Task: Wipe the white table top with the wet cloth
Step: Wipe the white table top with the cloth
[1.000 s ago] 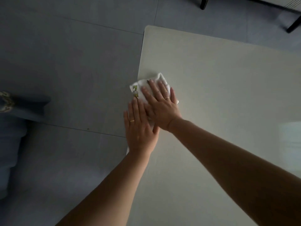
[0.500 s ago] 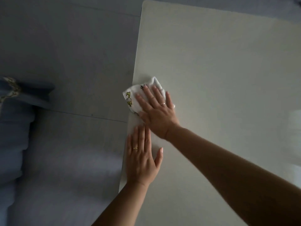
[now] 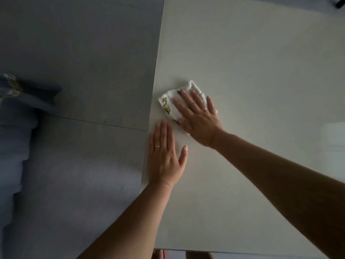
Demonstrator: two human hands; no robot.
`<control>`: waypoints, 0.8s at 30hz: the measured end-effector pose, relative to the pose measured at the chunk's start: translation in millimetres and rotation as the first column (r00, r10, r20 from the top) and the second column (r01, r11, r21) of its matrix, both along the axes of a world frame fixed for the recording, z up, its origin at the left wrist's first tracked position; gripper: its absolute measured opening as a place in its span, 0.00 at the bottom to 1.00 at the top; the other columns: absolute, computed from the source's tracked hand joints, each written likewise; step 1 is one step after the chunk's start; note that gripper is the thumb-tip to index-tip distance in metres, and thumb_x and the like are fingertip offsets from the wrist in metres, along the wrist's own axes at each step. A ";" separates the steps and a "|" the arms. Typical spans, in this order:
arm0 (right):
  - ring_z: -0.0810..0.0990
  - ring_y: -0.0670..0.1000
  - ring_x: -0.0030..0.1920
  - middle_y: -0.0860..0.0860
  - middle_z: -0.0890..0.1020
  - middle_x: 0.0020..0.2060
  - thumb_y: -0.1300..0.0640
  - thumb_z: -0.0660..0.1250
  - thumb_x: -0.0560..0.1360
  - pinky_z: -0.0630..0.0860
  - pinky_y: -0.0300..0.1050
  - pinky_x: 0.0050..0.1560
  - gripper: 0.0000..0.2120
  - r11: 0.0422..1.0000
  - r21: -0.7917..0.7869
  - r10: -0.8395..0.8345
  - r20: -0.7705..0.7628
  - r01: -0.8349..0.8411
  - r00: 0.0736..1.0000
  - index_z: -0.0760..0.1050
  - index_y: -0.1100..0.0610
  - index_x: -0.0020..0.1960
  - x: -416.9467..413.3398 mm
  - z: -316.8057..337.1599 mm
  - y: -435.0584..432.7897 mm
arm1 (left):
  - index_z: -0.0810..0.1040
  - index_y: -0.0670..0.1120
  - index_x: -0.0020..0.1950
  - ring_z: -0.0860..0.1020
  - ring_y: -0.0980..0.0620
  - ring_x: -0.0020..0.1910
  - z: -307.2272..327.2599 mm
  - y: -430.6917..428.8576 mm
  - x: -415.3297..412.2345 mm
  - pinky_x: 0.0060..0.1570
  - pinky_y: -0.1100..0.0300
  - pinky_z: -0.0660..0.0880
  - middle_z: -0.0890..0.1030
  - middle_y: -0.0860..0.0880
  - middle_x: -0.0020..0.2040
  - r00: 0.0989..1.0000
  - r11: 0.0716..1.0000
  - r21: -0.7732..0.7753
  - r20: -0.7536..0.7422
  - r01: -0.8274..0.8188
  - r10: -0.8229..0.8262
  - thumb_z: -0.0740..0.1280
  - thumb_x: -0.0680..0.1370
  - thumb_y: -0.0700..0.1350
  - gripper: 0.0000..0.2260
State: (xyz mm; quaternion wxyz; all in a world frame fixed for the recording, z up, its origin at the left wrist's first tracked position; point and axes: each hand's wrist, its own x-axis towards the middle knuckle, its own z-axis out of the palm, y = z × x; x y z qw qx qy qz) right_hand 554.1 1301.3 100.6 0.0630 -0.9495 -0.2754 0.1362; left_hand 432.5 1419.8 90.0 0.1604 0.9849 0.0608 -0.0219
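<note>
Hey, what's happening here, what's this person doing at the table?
A person is wiping a white table top with a small white cloth that has a yellow print on it. The right hand lies flat on the cloth, pressing it down near the table's left edge. The left hand rests palm down on the bare table just beside it, not touching the cloth. Both hands wear a ring.

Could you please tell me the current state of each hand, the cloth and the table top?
Right hand: flat, fingers spread, pressing on the cloth.
Left hand: flat on the table beside the cloth, holding nothing.
Cloth: bunched, lying near the table's left edge, partly covered.
Table top: white, bare apart from cloth and hands.
</note>
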 end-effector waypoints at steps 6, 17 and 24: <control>0.39 0.53 0.76 0.47 0.43 0.77 0.43 0.47 0.80 0.37 0.61 0.73 0.26 0.695 0.010 -0.717 -0.063 0.719 0.694 0.45 0.42 0.76 -3.9 2.0 -34.9 | 0.57 0.43 0.76 0.52 0.44 0.77 11.1 15.7 -42.3 0.75 0.46 0.48 0.57 0.41 0.77 0.994 0.996 -0.007 0.066 0.091 -0.090 0.53 0.79 0.57 0.29; 0.42 0.52 0.77 0.45 0.46 0.77 0.41 0.48 0.79 0.37 0.60 0.72 0.26 0.897 0.044 -0.441 0.002 0.441 0.897 0.45 0.40 0.75 -70.7 -4.0 -39.8 | 0.52 0.41 0.77 0.51 0.44 0.77 -4.5 25.5 -116.8 0.74 0.46 0.53 0.53 0.43 0.78 0.981 0.983 0.020 -0.072 0.181 -0.180 0.52 0.79 0.60 0.33; 0.38 0.54 0.76 0.48 0.44 0.77 0.43 0.48 0.79 0.33 0.60 0.71 0.27 0.951 0.090 -0.287 -0.099 0.296 0.953 0.46 0.42 0.76 -128.1 0.2 71.5 | 0.56 0.37 0.76 0.54 0.42 0.76 -1.1 26.1 -118.5 0.75 0.46 0.52 0.58 0.38 0.76 0.993 0.994 0.007 -0.045 0.113 -0.113 0.54 0.78 0.58 0.33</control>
